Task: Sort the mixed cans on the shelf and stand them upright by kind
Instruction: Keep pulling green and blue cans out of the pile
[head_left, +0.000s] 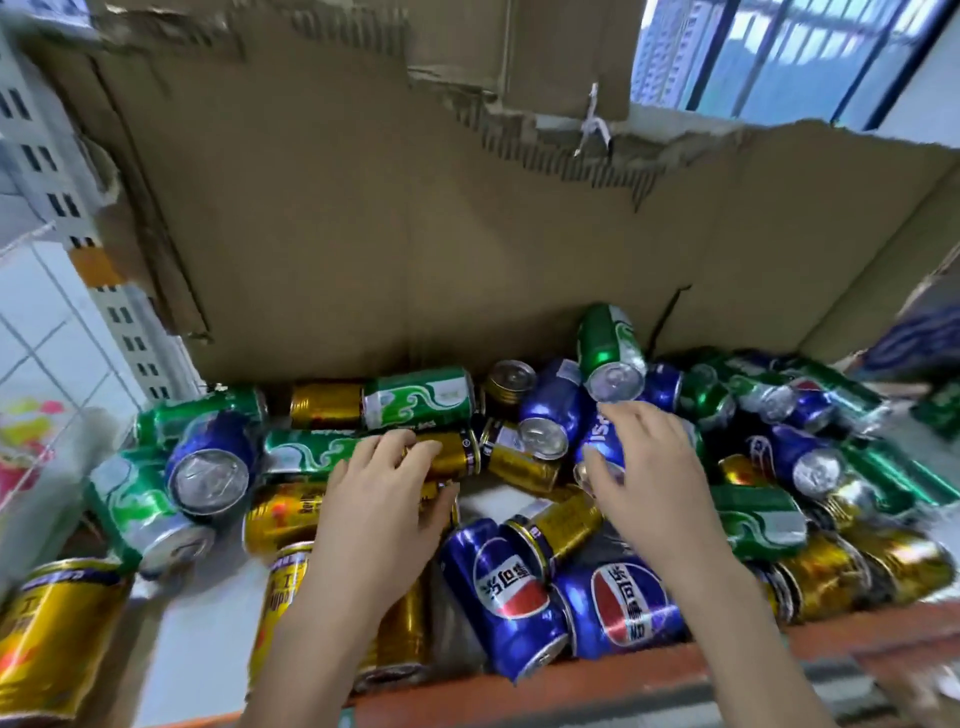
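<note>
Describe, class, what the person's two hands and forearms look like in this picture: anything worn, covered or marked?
Both the left hand and the right hand are bare: no gloves, rings, watch or bracelets show. The forearms are uncovered to the picture's bottom edge, with no sleeve in view. The nails look short and unpainted.

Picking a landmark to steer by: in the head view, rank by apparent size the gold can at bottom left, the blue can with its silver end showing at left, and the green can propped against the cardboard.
1. gold can, nearest the camera, so its size is inflated
2. blue can
3. green can, farthest back; close to the blue one, so that order is unsure.
</note>
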